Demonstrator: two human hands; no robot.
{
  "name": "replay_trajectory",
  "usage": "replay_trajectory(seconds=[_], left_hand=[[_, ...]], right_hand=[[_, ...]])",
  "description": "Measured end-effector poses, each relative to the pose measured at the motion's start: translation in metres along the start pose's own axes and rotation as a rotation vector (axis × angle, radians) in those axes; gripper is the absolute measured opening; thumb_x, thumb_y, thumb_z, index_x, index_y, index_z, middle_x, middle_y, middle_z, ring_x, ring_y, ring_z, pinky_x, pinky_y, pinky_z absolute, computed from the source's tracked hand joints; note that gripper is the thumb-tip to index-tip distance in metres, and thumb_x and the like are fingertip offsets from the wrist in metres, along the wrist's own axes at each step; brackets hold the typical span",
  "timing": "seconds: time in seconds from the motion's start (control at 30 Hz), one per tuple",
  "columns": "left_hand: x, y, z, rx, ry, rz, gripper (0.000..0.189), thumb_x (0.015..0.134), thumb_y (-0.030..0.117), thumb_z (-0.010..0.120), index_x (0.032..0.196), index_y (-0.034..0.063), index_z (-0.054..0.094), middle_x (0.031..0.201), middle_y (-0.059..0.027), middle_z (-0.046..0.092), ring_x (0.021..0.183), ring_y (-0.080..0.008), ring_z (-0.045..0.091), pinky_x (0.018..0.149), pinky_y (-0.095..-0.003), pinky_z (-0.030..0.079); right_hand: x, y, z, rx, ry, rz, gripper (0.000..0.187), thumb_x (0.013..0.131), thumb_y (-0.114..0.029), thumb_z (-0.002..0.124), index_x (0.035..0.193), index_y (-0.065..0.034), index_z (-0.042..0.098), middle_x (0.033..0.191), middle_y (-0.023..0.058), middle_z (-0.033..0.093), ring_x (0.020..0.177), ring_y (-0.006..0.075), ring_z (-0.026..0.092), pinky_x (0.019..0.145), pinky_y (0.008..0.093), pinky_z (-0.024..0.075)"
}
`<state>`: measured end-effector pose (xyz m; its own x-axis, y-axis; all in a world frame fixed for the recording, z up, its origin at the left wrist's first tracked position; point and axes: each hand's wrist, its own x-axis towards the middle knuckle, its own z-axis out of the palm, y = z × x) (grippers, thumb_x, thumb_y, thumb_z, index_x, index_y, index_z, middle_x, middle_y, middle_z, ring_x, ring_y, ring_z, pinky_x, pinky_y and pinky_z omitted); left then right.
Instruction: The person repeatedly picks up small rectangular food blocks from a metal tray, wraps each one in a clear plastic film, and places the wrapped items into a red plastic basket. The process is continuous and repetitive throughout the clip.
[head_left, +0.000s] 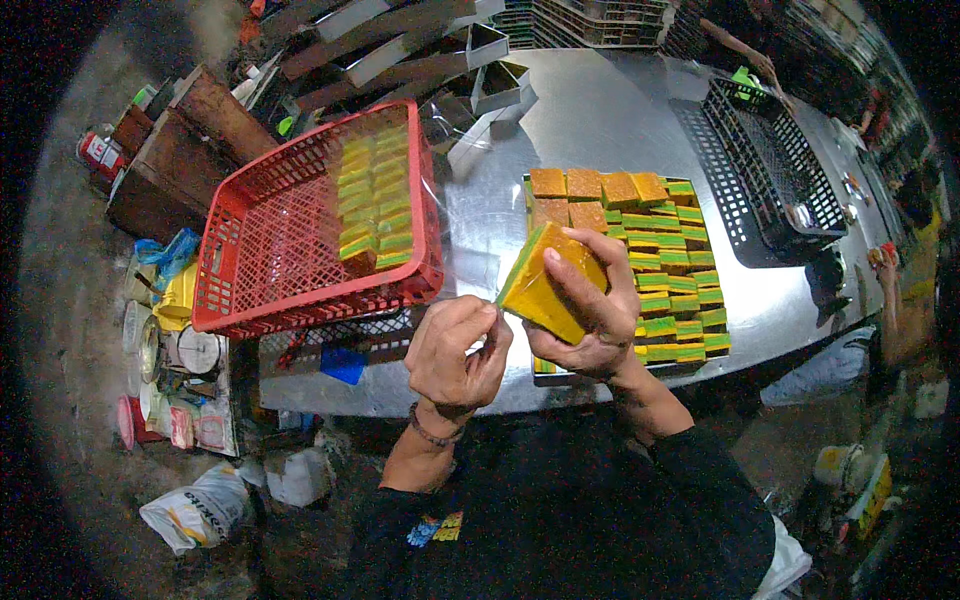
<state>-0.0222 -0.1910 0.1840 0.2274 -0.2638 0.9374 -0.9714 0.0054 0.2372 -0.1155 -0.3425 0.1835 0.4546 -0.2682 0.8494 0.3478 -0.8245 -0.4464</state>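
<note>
My right hand (596, 315) grips a square block of layered cake (551, 289), yellow-orange with a green layer along its edge, tilted above the table. Glints on its face may be clear film; I cannot be sure. At the block's lower left corner, the curled fingers of my left hand (457, 352) come together. Whether they pinch film there is too small to tell. Under and beyond my right hand, a shallow tray (716, 352) holds rows of similar cakes (664, 281), most on their sides with green and yellow layers showing. Several at the far left lie brown top up (566, 184).
Left of my hands, a red plastic crate (315, 319) holds two rows of cakes (375, 199) under clear film. Metal frames (495, 82) lie behind it on the steel table (585, 97). A black crate (772, 157) stands right, near another person's arm (742, 49).
</note>
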Motion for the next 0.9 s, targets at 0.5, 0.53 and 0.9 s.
replay_trajectory(seconds=[0.5, 0.53, 0.9], left_hand=[[0.002, -0.026, 0.0, 0.101, -0.012, 0.209, 0.032, 0.074, -0.005, 0.075, 0.103, 0.0029, 0.065, 0.091, -0.0097, 0.064, 0.072, -0.0254, 0.064, 0.067, -0.0398, 0.053], [0.003, -0.029, 0.005, 0.077, 0.041, 0.199, 0.032, 0.074, -0.004, 0.075, 0.103, 0.0036, 0.064, 0.092, -0.0103, 0.065, 0.075, -0.0263, 0.065, 0.069, -0.0403, 0.053], [-0.003, -0.036, 0.001, -0.545, 0.054, -0.356, 0.073, 0.074, 0.027, 0.085, 0.129, 0.0024, 0.043, 0.125, -0.0144, 0.056, 0.11, -0.0288, 0.057, 0.098, -0.0433, 0.044]], right_hand=[[0.007, 0.013, 0.031, 0.056, 0.068, -0.047, 0.07, 0.061, -0.023, 0.089, 0.126, -0.0119, 0.065, 0.13, 0.022, 0.053, 0.113, 0.0375, 0.055, 0.093, 0.0455, 0.0481], [0.008, 0.014, 0.032, 0.046, 0.091, -0.072, 0.069, 0.062, -0.019, 0.088, 0.126, -0.0103, 0.064, 0.131, 0.0224, 0.052, 0.114, 0.0368, 0.056, 0.095, 0.0444, 0.048], [0.01, 0.035, 0.038, 0.459, 0.013, 0.172, 0.084, 0.065, -0.016, 0.084, 0.14, -0.0056, 0.047, 0.136, 0.0183, 0.048, 0.125, 0.0334, 0.049, 0.107, 0.0433, 0.0399]])
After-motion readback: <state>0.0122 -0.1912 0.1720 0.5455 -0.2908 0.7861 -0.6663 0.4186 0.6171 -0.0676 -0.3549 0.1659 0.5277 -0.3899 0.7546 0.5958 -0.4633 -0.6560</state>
